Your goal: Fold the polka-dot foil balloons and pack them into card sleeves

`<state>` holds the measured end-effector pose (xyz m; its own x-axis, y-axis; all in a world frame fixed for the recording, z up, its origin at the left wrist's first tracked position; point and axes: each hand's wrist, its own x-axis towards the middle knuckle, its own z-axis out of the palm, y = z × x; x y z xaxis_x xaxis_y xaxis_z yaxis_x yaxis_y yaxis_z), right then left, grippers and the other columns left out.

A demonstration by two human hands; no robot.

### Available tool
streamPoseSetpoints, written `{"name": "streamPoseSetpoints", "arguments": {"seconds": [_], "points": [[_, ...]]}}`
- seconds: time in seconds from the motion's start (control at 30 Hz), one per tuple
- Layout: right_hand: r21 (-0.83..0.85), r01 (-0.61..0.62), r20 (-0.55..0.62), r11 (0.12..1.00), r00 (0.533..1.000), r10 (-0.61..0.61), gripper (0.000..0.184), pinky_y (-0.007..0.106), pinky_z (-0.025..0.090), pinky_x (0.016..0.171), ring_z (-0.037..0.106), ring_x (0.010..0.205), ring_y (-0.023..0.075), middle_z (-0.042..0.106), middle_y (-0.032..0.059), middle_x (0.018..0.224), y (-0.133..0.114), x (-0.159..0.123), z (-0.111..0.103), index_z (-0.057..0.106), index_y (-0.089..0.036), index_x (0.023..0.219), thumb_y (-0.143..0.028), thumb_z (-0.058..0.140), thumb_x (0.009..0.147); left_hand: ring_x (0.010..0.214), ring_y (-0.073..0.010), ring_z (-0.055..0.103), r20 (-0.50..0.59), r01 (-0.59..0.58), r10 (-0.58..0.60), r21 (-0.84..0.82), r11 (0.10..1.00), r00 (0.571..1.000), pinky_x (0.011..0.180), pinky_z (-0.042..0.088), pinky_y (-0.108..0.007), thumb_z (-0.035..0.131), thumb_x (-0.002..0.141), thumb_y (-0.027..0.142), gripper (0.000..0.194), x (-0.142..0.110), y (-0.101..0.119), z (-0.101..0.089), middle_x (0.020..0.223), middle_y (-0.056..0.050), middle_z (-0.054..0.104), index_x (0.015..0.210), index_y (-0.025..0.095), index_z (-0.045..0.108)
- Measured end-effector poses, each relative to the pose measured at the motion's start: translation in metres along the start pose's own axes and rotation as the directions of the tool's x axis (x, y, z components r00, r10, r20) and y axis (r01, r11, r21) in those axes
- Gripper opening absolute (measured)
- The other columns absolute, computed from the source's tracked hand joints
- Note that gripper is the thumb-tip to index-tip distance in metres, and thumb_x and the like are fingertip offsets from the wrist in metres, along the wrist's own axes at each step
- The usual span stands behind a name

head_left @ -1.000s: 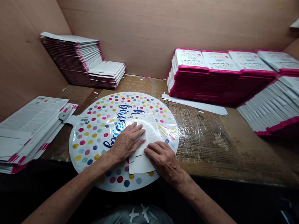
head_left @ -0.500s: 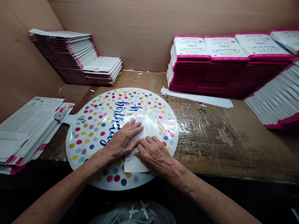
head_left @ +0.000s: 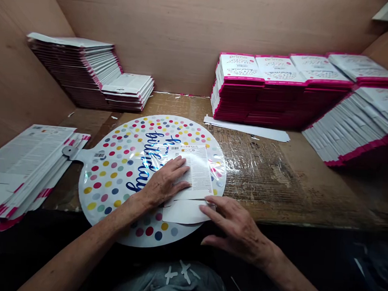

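A round foil balloon [head_left: 113,166] with coloured dots and blue "birthday" lettering lies flat at the table's near edge, its neck pointing left. On it rests a white printed card sleeve [head_left: 195,172], its lower part a plain white flap [head_left: 182,211] with a slit above it. My left hand [head_left: 165,179] presses on the sleeve, palm down with fingers stretched out. At the sleeve's lower right corner is my right hand [head_left: 231,223], fingers apart, its fingertips at the flap's right edge.
A stack of printed sleeves [head_left: 26,165] lies left, and another stack [head_left: 93,72] stands at the back left. Several piles of pink-edged packs [head_left: 260,97] line the back right, with slanted packs [head_left: 361,126] beside them. White strips [head_left: 248,129] lie before the piles.
My right hand has moved right and down from the middle of the sleeve, and its fingers have spread. The flap is now uncovered. My left hand stays on the sleeve.
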<state>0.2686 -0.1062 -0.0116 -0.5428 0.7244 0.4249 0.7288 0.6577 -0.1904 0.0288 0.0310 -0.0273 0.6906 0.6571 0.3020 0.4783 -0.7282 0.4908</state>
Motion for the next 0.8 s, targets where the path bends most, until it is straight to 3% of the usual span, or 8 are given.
{"name": "streamPoseSetpoints", "arguments": {"seconds": [0.1, 0.2, 0.33, 0.47, 0.53, 0.6, 0.7, 0.8], "points": [[-0.063, 0.095, -0.059, 0.993, 0.993, -0.098, 0.035, 0.042, 0.051, 0.096, 0.057, 0.118, 0.0255, 0.065, 0.0161, 0.124, -0.008, 0.007, 0.020, 0.062, -0.015, 0.122, -0.039, 0.056, 0.097, 0.135, -0.0283, 0.047, -0.117, 0.036, -0.039, -0.029, 0.999, 0.992, 0.110, 0.043, -0.049, 0.056, 0.093, 0.030, 0.023, -0.021, 0.015, -0.004, 0.135, -0.015, 0.059, 0.108, 0.018, 0.068], [-0.079, 0.122, -0.084, 0.989, 0.988, -0.129, 0.026, 0.039, 0.052, 0.092, 0.061, 0.112, 0.0231, 0.070, 0.0126, 0.118, -0.010, 0.008, 0.027, 0.065, -0.015, 0.116, -0.030, 0.053, 0.099, 0.134, -0.0293, 0.049, -0.047, 0.007, -0.012, -0.096, 0.995, 0.999, 0.108, 0.046, -0.048, 0.063, 0.088, 0.035, 0.018, -0.050, 0.030, -0.013, 0.129, -0.013, 0.064, 0.095, 0.021, 0.072], [0.002, 0.105, -0.098, 0.994, 0.990, -0.104, 0.023, 0.037, 0.052, 0.088, 0.064, 0.104, 0.0214, 0.072, 0.0095, 0.112, -0.008, 0.007, 0.022, 0.067, -0.017, 0.110, -0.030, 0.051, 0.100, 0.138, -0.0368, 0.041, 0.059, -0.011, 0.017, -0.101, 0.995, 0.998, 0.109, 0.042, -0.056, 0.078, 0.071, 0.051, 0.046, -0.078, 0.040, -0.018, 0.140, -0.017, 0.056, 0.106, 0.022, 0.072], [0.140, -0.111, -0.092, 0.984, 0.988, 0.125, 0.025, 0.030, 0.052, 0.074, 0.064, 0.081, 0.0169, 0.073, 0.0064, 0.087, -0.013, 0.017, 0.024, 0.068, -0.018, 0.090, -0.026, 0.047, 0.101, 0.139, -0.0313, 0.042, -0.017, 0.069, -0.072, -0.134, 0.989, 0.997, 0.111, 0.043, -0.050, 0.060, 0.090, 0.034, 0.019, -0.078, 0.044, -0.008, 0.135, -0.011, 0.060, 0.090, 0.023, 0.075], [0.158, -0.281, -0.091, 0.947, 0.951, 0.297, 0.030, 0.026, 0.051, 0.067, 0.063, 0.071, 0.0153, 0.069, 0.0039, 0.075, -0.017, 0.026, 0.029, 0.065, -0.019, 0.080, -0.028, 0.046, 0.101, 0.137, -0.0310, 0.045, -0.088, 0.180, -0.190, -0.113, 0.977, 0.978, 0.110, 0.044, -0.048, 0.054, 0.093, 0.031, 0.028, -0.072, 0.047, 0.000, 0.125, -0.009, 0.065, 0.073, 0.021, 0.071], [0.097, -0.390, -0.130, 0.916, 0.907, 0.400, 0.029, 0.027, 0.051, 0.065, 0.063, 0.070, 0.0160, 0.068, 0.0049, 0.078, -0.019, 0.031, 0.033, 0.066, -0.019, 0.084, -0.033, 0.047, 0.101, 0.133, -0.0346, 0.048, -0.185, 0.321, -0.325, -0.055, 0.946, 0.927, 0.108, 0.045, -0.050, 0.058, 0.089, 0.036, 0.028, -0.065, 0.049, 0.008, 0.124, -0.012, 0.064, 0.067, 0.020, 0.065], [-0.063, -0.263, -0.144, 0.963, 0.957, 0.252, 0.033, 0.034, 0.054, 0.077, 0.066, 0.088, 0.0222, 0.069, 0.0133, 0.104, -0.016, 0.023, 0.032, 0.065, -0.014, 0.109, -0.040, 0.047, 0.100, 0.132, -0.0392, 0.047, -0.329, 0.457, -0.422, 0.033, 0.889, 0.845, 0.106, 0.044, -0.056, 0.063, 0.086, 0.040, 0.023, -0.058, 0.049, 0.020, 0.139, -0.022, 0.052, 0.085, 0.017, 0.062], [-0.115, -0.037, -0.134, 0.993, 0.991, 0.021, 0.034, 0.037, 0.054, 0.082, 0.064, 0.094, 0.0231, 0.070, 0.0136, 0.109, -0.006, -0.001, 0.024, 0.061, -0.014, 0.125, -0.034, 0.052, 0.099, 0.138, -0.0393, 0.040, -0.393, 0.448, -0.379, 0.098, 0.889, 0.838, 0.109, 0.040, -0.059, 0.057, 0.090, 0.039, 0.033, -0.059, 0.048, 0.030, 0.144, -0.025, 0.046, 0.111, 0.014, 0.056]]}}
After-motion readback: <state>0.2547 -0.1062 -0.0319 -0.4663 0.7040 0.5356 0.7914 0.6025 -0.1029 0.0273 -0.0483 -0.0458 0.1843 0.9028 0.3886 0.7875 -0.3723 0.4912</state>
